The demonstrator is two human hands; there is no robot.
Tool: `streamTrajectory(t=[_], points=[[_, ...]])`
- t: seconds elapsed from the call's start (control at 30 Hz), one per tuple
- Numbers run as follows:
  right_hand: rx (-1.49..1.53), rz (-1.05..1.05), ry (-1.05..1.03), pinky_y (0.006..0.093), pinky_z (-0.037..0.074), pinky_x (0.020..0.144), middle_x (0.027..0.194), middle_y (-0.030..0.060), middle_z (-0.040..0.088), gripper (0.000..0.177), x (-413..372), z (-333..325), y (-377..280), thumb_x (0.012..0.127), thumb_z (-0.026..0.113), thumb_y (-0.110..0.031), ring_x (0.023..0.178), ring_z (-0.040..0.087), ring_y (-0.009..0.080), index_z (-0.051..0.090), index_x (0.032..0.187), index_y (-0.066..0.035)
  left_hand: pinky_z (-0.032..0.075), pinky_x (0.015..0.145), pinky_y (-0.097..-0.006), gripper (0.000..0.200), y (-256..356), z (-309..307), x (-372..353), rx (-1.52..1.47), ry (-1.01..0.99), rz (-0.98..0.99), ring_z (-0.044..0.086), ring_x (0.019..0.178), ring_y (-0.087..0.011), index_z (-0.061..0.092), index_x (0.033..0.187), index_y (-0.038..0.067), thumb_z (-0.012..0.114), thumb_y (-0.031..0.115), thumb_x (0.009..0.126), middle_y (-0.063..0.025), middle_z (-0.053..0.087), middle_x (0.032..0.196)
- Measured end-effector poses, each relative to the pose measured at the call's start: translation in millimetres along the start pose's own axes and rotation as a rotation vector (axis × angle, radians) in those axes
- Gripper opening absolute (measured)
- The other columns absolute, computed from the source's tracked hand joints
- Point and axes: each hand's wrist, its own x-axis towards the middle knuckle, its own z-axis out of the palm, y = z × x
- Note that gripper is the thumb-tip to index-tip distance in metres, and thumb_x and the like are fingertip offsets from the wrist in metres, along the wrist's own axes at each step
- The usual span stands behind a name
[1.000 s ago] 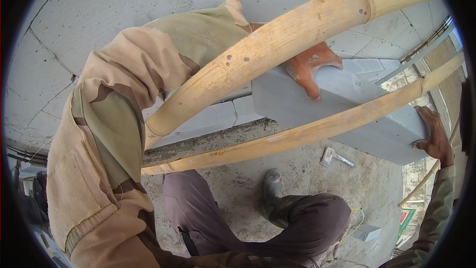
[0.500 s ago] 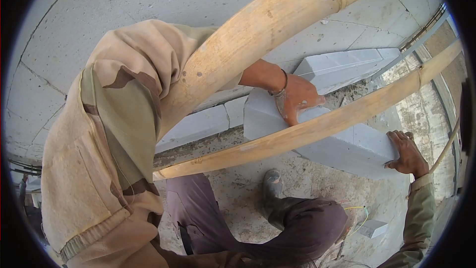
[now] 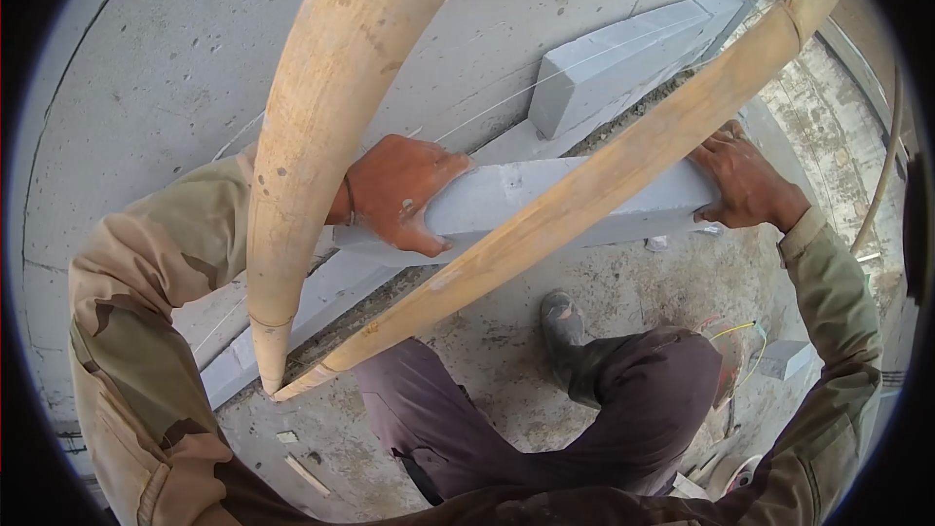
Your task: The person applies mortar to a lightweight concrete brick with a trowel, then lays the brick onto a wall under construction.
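Beside a gray wall (image 3: 185, 88), a person's left hand (image 3: 401, 197) gripped one end of a gray block (image 3: 511, 185), the block partly hidden behind a slanting bamboo pole (image 3: 604, 185), as the right hand (image 3: 748, 178) clasped its other end.

The one view looks from the person's head, forward and steeply down over the legs (image 3: 438, 419), with the wall (image 3: 175, 88) filling the upper left. It is very wide, its corners rounded off in black. The bamboo (image 3: 321, 127) crosses close in front; the left hand (image 3: 397, 197), right hand (image 3: 748, 180) and block (image 3: 497, 197) lie beyond.
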Motion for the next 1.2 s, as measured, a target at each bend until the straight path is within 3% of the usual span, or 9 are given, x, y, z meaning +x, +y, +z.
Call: streamTrajectory(t=[0.13, 0.37, 0.47, 0.7, 0.87, 0.97, 1.03, 1.13, 1.2], points=[[-0.099, -0.164, 0.179, 0.0538, 0.037, 0.107, 0.127, 0.0218, 0.060, 0.089, 35, 18, -4, 0.067, 0.090, -0.024, 0.124, 0.056, 0.0378, 0.046, 0.139, 0.004, 0.036, 0.108, -0.0528, 0.089, 35, -63, -35, 0.113, -0.314, -0.417, 0.053, 0.123, -0.0380, 0.062, 0.121, -0.003, 0.082, 0.054, 0.057, -0.0221, 0.062, 0.110], [0.090, -0.273, 0.167, 0.0532, 0.036, 0.113, 0.136, 0.0223, 0.056, 0.089, 99, 9, -42, 0.068, 0.087, -0.024, 0.131, 0.051, 0.0397, 0.044, 0.144, -0.003, 0.033, 0.115, -0.0532, 0.103, 18, -54, -108, 0.326, -0.279, -0.361, 0.037, 0.139, -0.0410, 0.055, 0.138, -0.001, 0.077, 0.063, 0.060, -0.0276, 0.040, 0.147], [0.153, -0.356, 0.168, 0.0508, 0.038, 0.112, 0.138, 0.0220, 0.054, 0.089, 122, 15, -50, 0.068, 0.086, -0.024, 0.132, 0.049, 0.0395, 0.045, 0.144, -0.004, 0.032, 0.115, -0.0529, 0.105, 11, -45, -128, 0.179, -0.359, -0.542, 0.038, 0.139, -0.0409, 0.053, 0.141, -0.001, 0.078, 0.063, 0.061, -0.0257, 0.040, 0.147], [0.178, -0.317, 0.051, 0.0478, 0.040, 0.112, 0.141, 0.0207, 0.053, 0.082, 130, -1, -58, 0.072, 0.085, -0.023, 0.134, 0.047, 0.0394, 0.048, 0.143, -0.005, 0.031, 0.117, -0.0493, 0.110, 12, -37, -145, 0.332, -0.306, -0.554, 0.040, 0.138, -0.0407, 0.046, 0.146, -0.002, 0.081, 0.062, 0.063, -0.0244, 0.042, 0.147], [0.212, -0.365, 0.070, 0.0479, 0.040, 0.112, 0.142, 0.0202, 0.052, 0.079, 155, 19, -47, 0.073, 0.084, -0.023, 0.135, 0.047, 0.0393, 0.050, 0.143, -0.007, 0.030, 0.118, -0.0484, 0.112, 5, -27, -164, 0.089, -0.281, -0.628, 0.039, 0.141, -0.0388, 0.034, 0.155, 0.002, 0.080, 0.059, 0.070, -0.0243, 0.041, 0.151], [0.162, -0.598, 0.359, 0.0484, 0.041, 0.112, 0.142, 0.0202, 0.053, 0.077, 176, 40, -34, 0.075, 0.083, -0.024, 0.134, 0.048, 0.0396, 0.051, 0.143, -0.009, 0.030, 0.119, -0.0473, 0.109, 7, -21, -175, 0.120, -0.252, -0.616, 0.038, 0.142, -0.0377, 0.033, 0.156, 0.003, 0.080, 0.057, 0.074, -0.0235, 0.041, 0.152], [0.094, -0.350, 0.138, 0.0427, 0.036, 0.118, 0.152, 0.0100, 0.048, 0.059, 174, 25, -48, 0.092, 0.073, -0.031, 0.142, 0.042, 0.0293, 0.053, 0.145, -0.013, 0.031, 0.118, -0.0471, 0.107, 6, -19, -177, 0.145, -0.227, -0.582, 0.039, 0.142, -0.0367, 0.032, 0.157, 0.004, 0.081, 0.054, 0.076, -0.0221, 0.042, 0.152], [0.253, -0.470, 0.235, 0.0495, 0.044, 0.107, 0.135, 0.0211, 0.060, 0.067, 194, 39, -45, 0.078, 0.079, -0.029, 0.128, 0.053, 0.0411, 0.058, 0.138, -0.008, 0.036, 0.114, -0.0474, 0.094, 3, -11, -196, 0.039, -0.083, -0.520, 0.044, 0.137, -0.0344, 0.037, 0.154, 0.007, 0.082, 0.042, 0.079, -0.0172, 0.045, 0.150], [0.273, -0.464, 0.233, 0.0490, 0.044, 0.106, 0.132, 0.0207, 0.062, 0.064, 200, 42, -49, 0.079, 0.078, -0.030, 0.126, 0.055, 0.0402, 0.060, 0.136, -0.008, 0.040, 0.110, -0.0476, 0.085, -25, -2, -238, 0.024, -0.209, -0.475, 0.049, 0.132, -0.0333, 0.043, 0.149, 0.007, 0.083, 0.036, 0.079, -0.0137, 0.047, 0.148]])
